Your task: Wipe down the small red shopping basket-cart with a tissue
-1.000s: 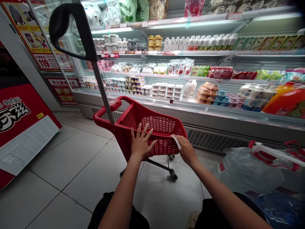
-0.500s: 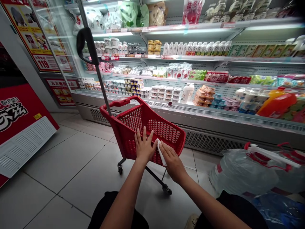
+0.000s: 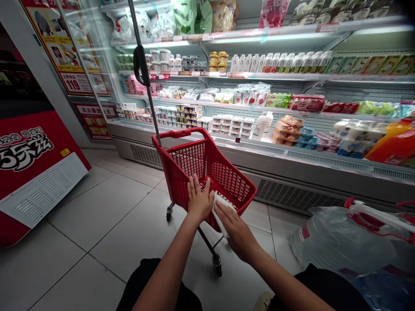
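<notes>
A small red shopping cart point(image 3: 180, 166) with perforated plastic walls stands in front of me on dark wheeled legs. A tall pole with a black grip rises from its back left corner. My left hand point(image 3: 199, 201) lies against the cart's near side, fingers stretched and somewhat apart. My right hand point(image 3: 235, 224) presses a folded white cloth point(image 3: 221, 205) to the near side wall and rim, just right of my left hand. The palm hides part of the cloth.
An open refrigerated shelf unit point(image 3: 201, 170) with yogurt cups, bottles and packets runs behind the cart. Large wrapped water jugs point(image 3: 340, 237) stand on the tiled floor at right. A red freezer chest point(image 3: 35, 172) is at left.
The cart has turned a little, and its front wheel has swung round. The cloth now shows over the rim beside my right hand. My view has shifted slightly left.
</notes>
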Available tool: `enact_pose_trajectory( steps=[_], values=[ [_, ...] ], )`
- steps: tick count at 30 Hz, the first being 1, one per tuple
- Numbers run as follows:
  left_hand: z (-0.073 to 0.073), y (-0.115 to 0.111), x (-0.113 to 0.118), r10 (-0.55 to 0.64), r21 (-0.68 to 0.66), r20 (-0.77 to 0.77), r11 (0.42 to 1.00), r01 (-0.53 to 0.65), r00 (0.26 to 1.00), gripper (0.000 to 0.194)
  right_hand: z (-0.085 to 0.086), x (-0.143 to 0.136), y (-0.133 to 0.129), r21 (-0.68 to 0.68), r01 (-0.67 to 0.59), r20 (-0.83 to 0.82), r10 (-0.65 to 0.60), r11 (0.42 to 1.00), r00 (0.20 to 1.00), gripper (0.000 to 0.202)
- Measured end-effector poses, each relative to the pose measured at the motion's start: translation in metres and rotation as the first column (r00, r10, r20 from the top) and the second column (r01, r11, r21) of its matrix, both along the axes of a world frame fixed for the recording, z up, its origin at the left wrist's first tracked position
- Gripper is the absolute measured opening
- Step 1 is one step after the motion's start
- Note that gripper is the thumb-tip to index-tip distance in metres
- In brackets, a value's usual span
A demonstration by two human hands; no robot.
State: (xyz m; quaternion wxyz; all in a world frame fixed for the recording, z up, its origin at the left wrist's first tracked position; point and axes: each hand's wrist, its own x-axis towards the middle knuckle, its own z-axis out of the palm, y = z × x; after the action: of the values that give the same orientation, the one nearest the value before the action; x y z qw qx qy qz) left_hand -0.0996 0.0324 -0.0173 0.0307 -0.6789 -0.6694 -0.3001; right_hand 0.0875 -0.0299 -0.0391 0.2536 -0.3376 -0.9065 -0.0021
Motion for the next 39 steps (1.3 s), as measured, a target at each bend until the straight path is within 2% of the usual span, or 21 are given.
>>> enact_pose_trajectory(
  steps=[3,6,9,13,16,19,22,24,28,31,35,39],
  values=[
    [-0.001,0.0,-0.007,-0.04,-0.059,-0.008,0.998,0.039,0.999,0.053,0.009,-0.028,0.02,-0.032,-0.025,-0.051,0.023,0.999,0.998,0.106],
    [0.003,0.003,-0.021,-0.037,-0.077,-0.036,0.996,0.034,0.999,0.056,0.007,-0.031,0.022,0.0,-0.05,-0.047,0.05,0.999,0.998,0.111],
    [0.007,0.004,-0.028,-0.025,-0.057,-0.074,0.998,0.021,0.997,0.06,0.0,-0.011,0.009,0.054,-0.087,0.02,0.086,0.995,0.996,0.109],
    [0.006,-0.002,-0.016,0.03,-0.013,-0.101,0.999,-0.031,0.994,0.068,-0.009,0.026,0.002,0.083,-0.14,0.074,0.134,0.987,0.988,0.099],
    [0.002,-0.005,-0.003,0.011,-0.008,-0.089,1.0,-0.012,0.996,0.071,-0.015,0.052,0.019,0.095,-0.118,0.053,0.113,0.989,0.992,0.098],
    [0.0,-0.005,0.003,-0.042,-0.031,-0.074,0.999,0.04,0.996,0.066,-0.019,0.078,0.049,0.096,-0.006,-0.001,0.007,0.995,1.0,0.104],
    [0.001,-0.001,0.001,-0.064,-0.04,-0.054,0.997,0.062,0.996,0.064,-0.018,0.097,0.072,0.073,0.08,-0.012,-0.08,0.994,0.997,0.107],
    [0.003,0.001,-0.005,-0.089,-0.042,-0.046,0.995,0.087,0.995,0.063,-0.018,0.099,0.077,0.058,0.099,-0.002,-0.099,0.993,0.995,0.105],
    [0.003,0.007,-0.018,-0.127,-0.042,-0.062,0.991,0.124,0.99,0.065,-0.024,0.083,0.067,0.078,0.168,-0.046,-0.164,0.983,0.985,0.098],
    [0.002,0.008,-0.023,-0.081,-0.02,-0.095,0.997,0.079,0.992,0.065,-0.028,0.062,0.05,0.099,0.203,-0.072,-0.196,0.974,0.978,0.1],
    [0.001,0.004,-0.018,-0.002,0.038,-0.157,0.999,0.008,0.988,0.058,-0.023,0.022,0.029,0.117,0.125,-0.023,-0.123,0.985,0.992,0.099],
    [-0.002,-0.002,-0.014,-0.065,0.002,-0.194,0.998,0.067,0.979,0.059,-0.019,-0.012,0.022,0.128,0.021,0.026,-0.025,0.992,0.999,0.098]
  ],
)
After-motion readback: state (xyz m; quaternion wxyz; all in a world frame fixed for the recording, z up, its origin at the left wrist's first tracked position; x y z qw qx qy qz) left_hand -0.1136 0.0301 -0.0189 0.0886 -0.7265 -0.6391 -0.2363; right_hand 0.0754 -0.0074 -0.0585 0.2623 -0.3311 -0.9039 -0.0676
